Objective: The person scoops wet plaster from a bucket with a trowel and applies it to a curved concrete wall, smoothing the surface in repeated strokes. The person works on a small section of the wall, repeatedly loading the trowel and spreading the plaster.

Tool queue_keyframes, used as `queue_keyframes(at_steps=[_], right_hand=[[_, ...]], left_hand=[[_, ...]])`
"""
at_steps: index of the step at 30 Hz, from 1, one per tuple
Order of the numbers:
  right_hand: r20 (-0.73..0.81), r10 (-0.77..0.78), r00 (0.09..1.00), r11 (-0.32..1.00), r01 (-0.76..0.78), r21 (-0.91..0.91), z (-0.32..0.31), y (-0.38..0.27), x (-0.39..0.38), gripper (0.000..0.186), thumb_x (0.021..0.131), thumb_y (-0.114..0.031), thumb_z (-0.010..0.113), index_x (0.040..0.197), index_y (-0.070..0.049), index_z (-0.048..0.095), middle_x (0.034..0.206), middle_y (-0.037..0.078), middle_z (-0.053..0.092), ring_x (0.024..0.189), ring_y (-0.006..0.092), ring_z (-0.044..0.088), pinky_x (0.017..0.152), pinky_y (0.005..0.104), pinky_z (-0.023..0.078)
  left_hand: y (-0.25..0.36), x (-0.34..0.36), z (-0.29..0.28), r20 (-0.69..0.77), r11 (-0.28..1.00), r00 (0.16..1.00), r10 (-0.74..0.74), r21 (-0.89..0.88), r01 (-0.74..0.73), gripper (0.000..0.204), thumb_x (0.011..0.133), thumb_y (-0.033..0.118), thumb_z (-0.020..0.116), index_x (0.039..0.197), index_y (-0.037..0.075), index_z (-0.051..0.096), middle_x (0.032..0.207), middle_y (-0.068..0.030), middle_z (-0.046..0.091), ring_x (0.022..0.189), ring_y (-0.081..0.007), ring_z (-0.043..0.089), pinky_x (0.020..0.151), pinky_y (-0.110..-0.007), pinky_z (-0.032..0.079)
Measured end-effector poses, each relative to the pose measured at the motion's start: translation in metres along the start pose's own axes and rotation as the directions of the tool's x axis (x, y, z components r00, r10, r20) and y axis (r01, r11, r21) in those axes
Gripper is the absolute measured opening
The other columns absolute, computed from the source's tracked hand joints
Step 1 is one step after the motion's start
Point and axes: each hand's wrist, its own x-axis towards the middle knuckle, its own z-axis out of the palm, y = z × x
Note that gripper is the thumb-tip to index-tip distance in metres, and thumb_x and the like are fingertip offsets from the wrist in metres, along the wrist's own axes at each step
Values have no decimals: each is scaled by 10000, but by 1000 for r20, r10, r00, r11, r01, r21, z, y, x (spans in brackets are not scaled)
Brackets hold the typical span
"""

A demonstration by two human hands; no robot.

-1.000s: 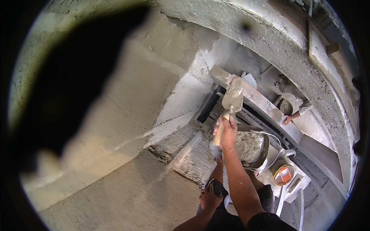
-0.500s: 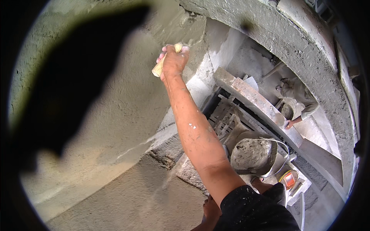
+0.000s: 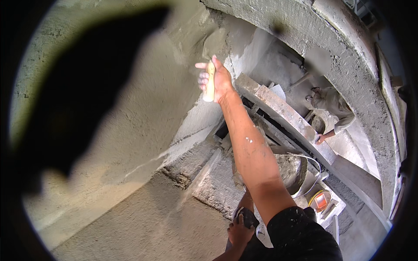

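Note:
My right hand [image 3: 221,82] reaches up along the plastered wall [image 3: 130,117], fingers wrapped round the pale wooden handle [image 3: 210,82] of a trowel. One finger sticks out to the left and the thumb points up along the handle. The trowel's grey blade [image 3: 216,43] is smeared by motion near the wall's corner; whether it touches the plaster I cannot tell. Low in the picture, my left hand [image 3: 240,232] lies over black cloth [image 3: 248,216] by my bent leg, its fingers stretched and partly apart.
Behind my right forearm stands a bucket of grey mortar [image 3: 292,172] with a wire handle. A small yellow-rimmed tub [image 3: 321,201] sits close by. Further right, another person [image 3: 331,104] rests a hand on a long beam [image 3: 291,115]. A curved concrete edge [image 3: 344,56] arches above. A dark blur covers the left.
My right hand has moved right and slightly down with the trowel, turning its handle more upright. My left hand shows more fully now. The view has shifted slightly.

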Motion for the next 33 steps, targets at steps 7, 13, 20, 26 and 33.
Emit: queue_keyframes(at_steps=[7, 13, 20, 26, 33], right_hand=[[193, -103, 976, 990, 119, -76, 57, -27, 39, 535, 1093, -529, 369, 1022, -23, 529, 638, -36, 409, 501, 94, 404, 429, 273, 392], [152, -39, 988, 955, 82, -286, 83, -4, -6, 525, 1077, -516, 443, 984, -17, 573, 612, 11, 502, 478, 109, 476, 413, 298, 429], [90, -101, 991, 742, 135, -657, -62, 91, -202, 403, 1027, -442, 624, 1009, -42, 579, 636, 31, 558, 499, 115, 542, 509, 281, 482], [-124, -28, 992, -411, -124, -903, -303, 137, -447, 234, 995, -253, 636, 1167, -96, 615, 1197, 156, 561, 950, 245, 645, 675, 362, 593], [-619, -319, 717, -510, -681, -526, -487, 84, -529, 485, 965, -354, 600, 1335, -52, 520, 1160, 294, 664, 1063, 436, 675, 864, 568, 552]], left_hand=[[-7, 5, 3, 44, 999, 999, -32, -3, 32, 876, 808, 532, 673, 1566, 179, 410, 1488, -152, 502, 1254, -365, 569, 1042, -492, 479], [-1, 3, 2, 22, 995, 1000, -8, 104, 5, 872, 798, 515, 695, 1554, 173, 426, 1482, -151, 504, 1241, -362, 573, 1030, -487, 484], [18, -4, 12, -84, 997, 996, 14, 79, -7, 835, 781, 419, 741, 1511, 131, 457, 1458, -151, 520, 1185, -359, 586, 1002, -490, 501], [31, -14, 30, -41, 994, 999, -26, 106, 30, 861, 787, 410, 734, 1541, 145, 415, 1499, -175, 460, 1290, -378, 524, 1072, -497, 460], [36, -21, 71, -65, 996, 998, 19, 92, -13, 900, 769, 403, 739, 1562, 149, 396, 1522, -203, 433, 1346, -396, 476, 1115, -509, 423]])
